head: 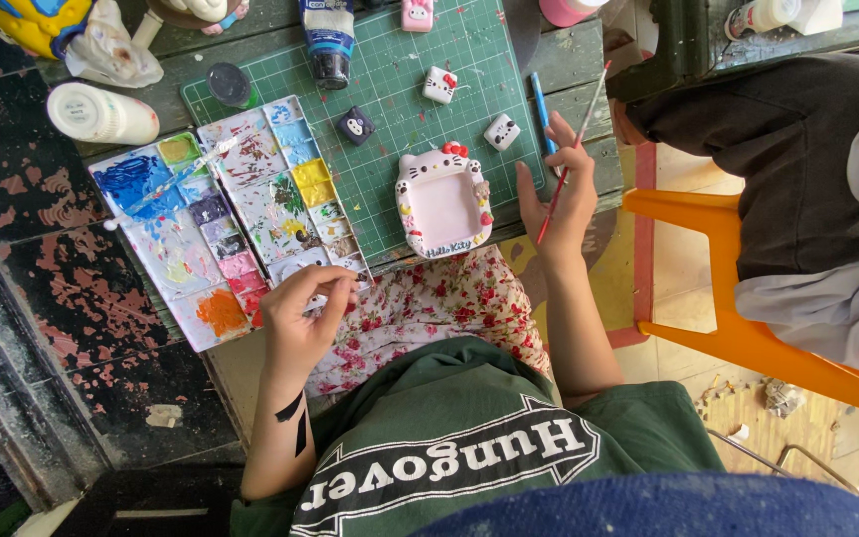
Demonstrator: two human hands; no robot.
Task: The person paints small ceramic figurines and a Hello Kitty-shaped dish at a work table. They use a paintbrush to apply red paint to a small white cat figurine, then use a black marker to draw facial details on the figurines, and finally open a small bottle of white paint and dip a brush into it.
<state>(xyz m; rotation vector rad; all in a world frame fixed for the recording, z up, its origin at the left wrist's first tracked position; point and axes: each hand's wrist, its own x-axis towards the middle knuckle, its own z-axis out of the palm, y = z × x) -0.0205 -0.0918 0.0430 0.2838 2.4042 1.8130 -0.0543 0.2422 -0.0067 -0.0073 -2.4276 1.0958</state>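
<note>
A worn wooden table [42, 249] carries a green cutting mat [400, 89] and paint palette [221, 219].

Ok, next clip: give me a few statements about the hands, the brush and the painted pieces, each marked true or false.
1. The right hand holds a red-handled paintbrush. True.
2. The left hand rests on the pink cat-shaped frame. False: it is at the near edge of the paint palette, pinching something small that cannot be made out; the frame lies apart on the green cutting mat.
3. The palette lies to the left of the frame. True.
4. The frame is held in the air. False: it lies flat on the mat.
5. A blue paint tube lies at the far side of the mat. True.
</note>
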